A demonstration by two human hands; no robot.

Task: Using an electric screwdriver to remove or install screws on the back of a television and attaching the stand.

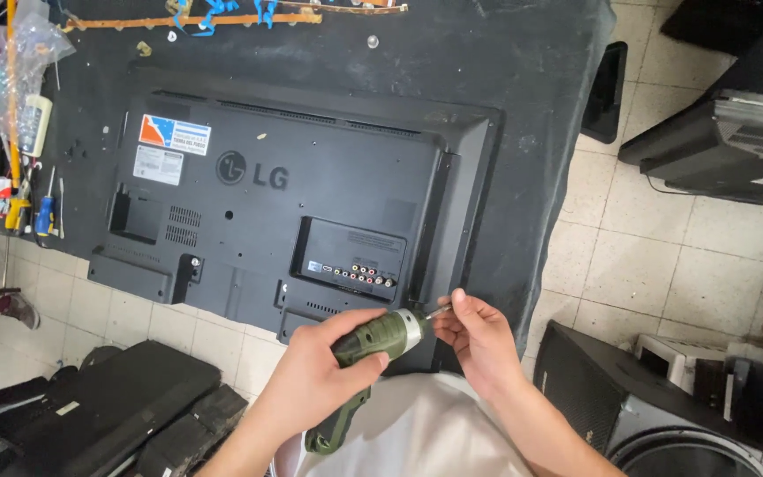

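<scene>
Black-clothed table under television back; left hand gripping green screwdriver, right hand pinching its bit.

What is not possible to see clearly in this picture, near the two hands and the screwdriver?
Head view only:
- Bit tip of the green electric screwdriver: covered by the right hand fingers.
- Any screw there: too small, hidden by those fingers.
- Screwdriver grip: partly covered by the left hand.
- Television back cover near edge: hidden behind both hands.

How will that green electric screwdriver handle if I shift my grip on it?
The green screwdriver looks rigid and probably front-heavy: the left hand wraps its barrel. Its handle hangs free, so it may swing. The right hand pinches the thin bit, likely steadying it.
</scene>
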